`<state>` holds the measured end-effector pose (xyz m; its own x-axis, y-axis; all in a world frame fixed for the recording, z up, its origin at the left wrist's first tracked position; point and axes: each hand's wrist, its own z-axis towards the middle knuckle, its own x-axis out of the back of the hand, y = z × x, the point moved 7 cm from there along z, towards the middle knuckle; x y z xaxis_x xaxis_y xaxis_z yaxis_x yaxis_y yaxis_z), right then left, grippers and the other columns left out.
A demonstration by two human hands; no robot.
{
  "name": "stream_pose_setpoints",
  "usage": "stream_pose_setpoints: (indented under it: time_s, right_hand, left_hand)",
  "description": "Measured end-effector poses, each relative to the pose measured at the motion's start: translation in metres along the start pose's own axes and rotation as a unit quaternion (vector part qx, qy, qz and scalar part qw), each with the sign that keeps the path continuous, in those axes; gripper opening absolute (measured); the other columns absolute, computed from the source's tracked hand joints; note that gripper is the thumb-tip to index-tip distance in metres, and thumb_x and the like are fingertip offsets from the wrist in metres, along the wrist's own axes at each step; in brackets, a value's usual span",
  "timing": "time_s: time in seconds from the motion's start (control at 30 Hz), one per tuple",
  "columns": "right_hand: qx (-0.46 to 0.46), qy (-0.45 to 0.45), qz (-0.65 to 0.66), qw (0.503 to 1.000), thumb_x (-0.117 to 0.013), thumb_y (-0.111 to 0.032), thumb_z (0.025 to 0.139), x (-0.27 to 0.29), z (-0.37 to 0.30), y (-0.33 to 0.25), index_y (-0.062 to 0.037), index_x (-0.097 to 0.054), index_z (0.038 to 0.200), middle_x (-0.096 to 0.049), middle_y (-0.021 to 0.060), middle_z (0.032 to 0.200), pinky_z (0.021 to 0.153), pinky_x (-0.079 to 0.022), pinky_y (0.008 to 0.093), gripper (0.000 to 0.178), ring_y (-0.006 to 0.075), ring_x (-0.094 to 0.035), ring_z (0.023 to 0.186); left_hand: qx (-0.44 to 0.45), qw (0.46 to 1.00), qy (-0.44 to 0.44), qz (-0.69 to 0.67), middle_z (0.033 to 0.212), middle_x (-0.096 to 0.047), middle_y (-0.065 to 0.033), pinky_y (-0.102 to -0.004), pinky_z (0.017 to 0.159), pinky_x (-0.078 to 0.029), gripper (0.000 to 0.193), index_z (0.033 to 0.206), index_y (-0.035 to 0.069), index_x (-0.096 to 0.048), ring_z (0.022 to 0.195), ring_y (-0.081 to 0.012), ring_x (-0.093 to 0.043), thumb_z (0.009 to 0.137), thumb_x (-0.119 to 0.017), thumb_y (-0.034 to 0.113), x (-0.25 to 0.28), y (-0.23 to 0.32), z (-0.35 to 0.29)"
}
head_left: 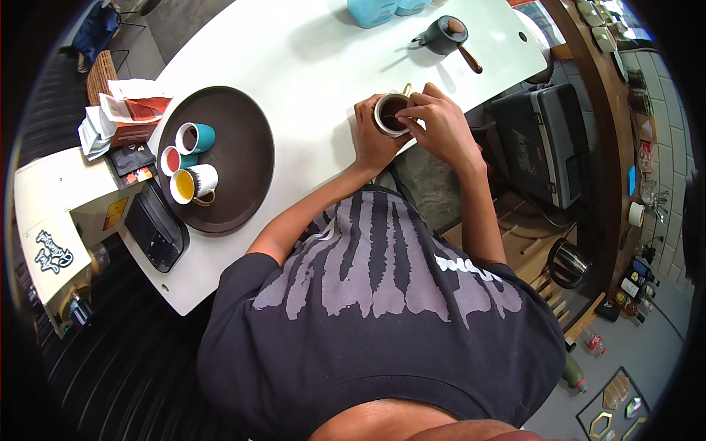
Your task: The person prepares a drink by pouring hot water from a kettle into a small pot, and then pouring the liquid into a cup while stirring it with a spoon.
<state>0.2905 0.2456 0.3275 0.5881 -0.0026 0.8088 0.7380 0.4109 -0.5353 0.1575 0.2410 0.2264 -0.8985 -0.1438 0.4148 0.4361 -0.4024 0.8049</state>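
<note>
A pale mug (379, 123) of dark drink with a gold-coloured handle stands near the front edge of the white table. Its left side is wrapped by the fingers of my left hand (373, 144). Over the mouth, my right hand (443, 126) has its thumb and fingertips pinched together at the drink's surface. Whatever thin thing they may hold is too small to name. Further back and to the right, a dark side-handled pot (441, 42) with a wooden knob and handle rests on the table, apart from both hands.
On the left, a round brown tray (246, 165) bears two teal cups (207, 138) and a white mug (207, 178) of yellow drink. Paper packets (132, 110), a black device (157, 231) and a cream machine (51, 250) flank it. Blue jugs (373, 11) stand at the back; a dark case (540, 147) is at right.
</note>
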Motion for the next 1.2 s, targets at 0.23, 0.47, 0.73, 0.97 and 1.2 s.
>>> stream_pose_setpoints:
  time_s: [0.23,0.47,0.73,0.97,1.2]
  right_hand:
    - [-0.014,0.024,-0.018,0.999,-0.078,-0.012,0.086,-0.007,-0.008,0.000,-0.0086,-0.083,0.095,-0.069,0.0032,0.083,0.076,-0.053,0.0383,0.011,0.0230,-0.061,0.086]
    - [-0.020,0.053,-0.028,0.998,-0.077,-0.014,0.087,-0.015,-0.016,-0.008,-0.0076,-0.081,0.095,-0.070,0.0032,0.082,0.073,-0.055,0.0381,0.011,0.0232,-0.064,0.084]
    - [-0.110,0.106,-0.045,0.987,-0.075,-0.016,0.088,-0.018,-0.020,-0.001,-0.0069,-0.082,0.095,-0.073,0.0053,0.083,0.073,-0.054,0.0396,0.013,0.0243,-0.064,0.084]
    - [-0.142,0.092,-0.031,0.985,-0.075,-0.019,0.084,-0.026,-0.021,0.009,-0.0070,-0.082,0.090,-0.076,0.0052,0.084,0.075,-0.056,0.0392,0.015,0.0249,-0.065,0.087]
    - [-0.096,0.072,-0.082,0.989,-0.076,-0.016,0.085,-0.015,-0.009,0.016,-0.0077,-0.083,0.092,-0.075,0.0042,0.086,0.078,-0.056,0.0390,0.013,0.0253,-0.064,0.090]
  left_hand:
    - [0.001,1.000,-0.008,0.001,0.128,-0.058,-0.0140,-0.0466,0.100,-0.048,0.085,0.131,0.005,-0.049,0.122,-0.0362,-0.052,0.066,-0.099,0.026,-0.003,-0.002,-0.002]
    - [0.012,0.999,-0.002,-0.030,0.128,-0.058,-0.0170,-0.0452,0.097,-0.050,0.082,0.131,0.003,-0.047,0.119,-0.0362,-0.056,0.070,-0.097,0.025,-0.002,-0.011,-0.004]
    - [0.057,0.994,-0.024,-0.089,0.130,-0.062,-0.0206,-0.0443,0.092,-0.056,0.082,0.131,0.002,-0.046,0.112,-0.0366,-0.067,0.073,-0.097,0.030,-0.007,-0.025,-0.007]
    - [0.077,0.993,-0.008,-0.085,0.125,-0.063,-0.0206,-0.0475,0.088,-0.054,0.087,0.131,0.002,-0.047,0.108,-0.0396,-0.065,0.069,-0.098,0.033,-0.008,-0.033,-0.008]
    - [0.038,0.998,-0.022,-0.033,0.120,-0.065,-0.0195,-0.0487,0.088,-0.055,0.084,0.131,0.002,-0.051,0.107,-0.0395,-0.066,0.067,-0.098,0.031,-0.008,-0.021,-0.004]
